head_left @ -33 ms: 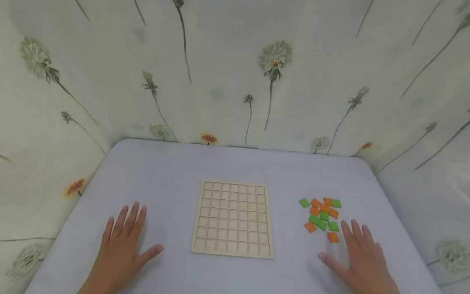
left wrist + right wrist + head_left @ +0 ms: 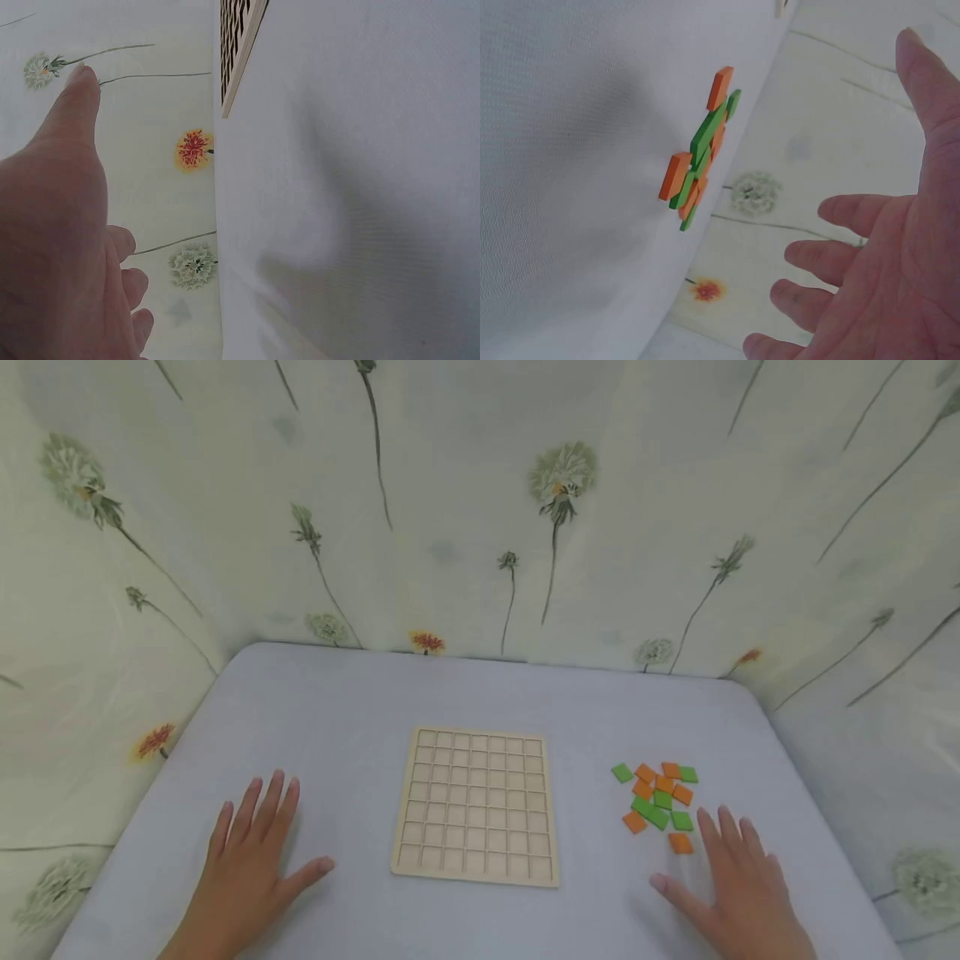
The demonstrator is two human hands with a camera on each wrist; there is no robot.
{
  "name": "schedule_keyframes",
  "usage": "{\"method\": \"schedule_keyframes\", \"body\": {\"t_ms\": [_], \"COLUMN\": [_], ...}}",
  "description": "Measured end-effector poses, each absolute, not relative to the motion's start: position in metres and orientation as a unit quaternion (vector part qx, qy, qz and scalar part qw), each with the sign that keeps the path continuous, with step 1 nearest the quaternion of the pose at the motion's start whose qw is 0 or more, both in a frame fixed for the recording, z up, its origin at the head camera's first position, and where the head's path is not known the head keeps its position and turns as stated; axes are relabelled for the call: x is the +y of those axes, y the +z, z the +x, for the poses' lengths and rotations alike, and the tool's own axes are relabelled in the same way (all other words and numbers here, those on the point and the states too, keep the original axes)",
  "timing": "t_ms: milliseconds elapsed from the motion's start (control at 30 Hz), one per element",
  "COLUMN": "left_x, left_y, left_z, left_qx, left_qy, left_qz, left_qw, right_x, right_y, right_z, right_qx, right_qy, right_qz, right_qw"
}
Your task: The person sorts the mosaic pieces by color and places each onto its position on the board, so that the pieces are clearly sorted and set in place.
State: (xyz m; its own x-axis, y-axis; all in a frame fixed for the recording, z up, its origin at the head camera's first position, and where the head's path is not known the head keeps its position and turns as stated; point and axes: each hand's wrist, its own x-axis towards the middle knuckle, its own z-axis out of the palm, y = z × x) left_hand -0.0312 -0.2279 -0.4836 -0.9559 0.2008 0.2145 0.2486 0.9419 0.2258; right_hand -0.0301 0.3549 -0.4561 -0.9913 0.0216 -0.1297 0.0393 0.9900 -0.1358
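Note:
A light wooden board (image 2: 475, 806) with a grid of square recesses lies at the middle of the table, its cells bare. To its right is a loose cluster of small square tiles, some orange, such as the orange tile (image 2: 680, 843), and some green, such as the green tile (image 2: 622, 772). My left hand (image 2: 247, 868) is spread to the left of the board, thumb out, holding nothing. Just right of the tiles my right hand (image 2: 742, 885) is spread too, apart from them and holding nothing. Its palm and extended fingers show in the right wrist view.
A white cloth covers the table (image 2: 345, 710). Behind it and at both sides hangs a pale curtain (image 2: 450, 485) printed with dandelions and orange flowers. Some tiles overlap or touch one another.

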Motion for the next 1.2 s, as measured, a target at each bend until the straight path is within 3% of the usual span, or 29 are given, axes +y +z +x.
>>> {"method": "schedule_keyframes", "body": {"t_ms": [567, 1200], "left_x": [-0.232, -0.219], "left_y": [-0.483, -0.485], "left_z": [-0.027, -0.035], "left_qx": [-0.983, -0.975], "left_qy": [-0.135, -0.172], "left_qz": [-0.097, -0.122], "left_qw": [0.082, 0.073], "right_x": [0.355, 0.342], "right_y": [-0.460, -0.442], "right_z": [-0.031, -0.027], "right_qx": [0.994, 0.993], "right_qy": [-0.075, -0.117], "right_qz": [0.022, -0.017], "right_qw": [0.074, 0.023]}}
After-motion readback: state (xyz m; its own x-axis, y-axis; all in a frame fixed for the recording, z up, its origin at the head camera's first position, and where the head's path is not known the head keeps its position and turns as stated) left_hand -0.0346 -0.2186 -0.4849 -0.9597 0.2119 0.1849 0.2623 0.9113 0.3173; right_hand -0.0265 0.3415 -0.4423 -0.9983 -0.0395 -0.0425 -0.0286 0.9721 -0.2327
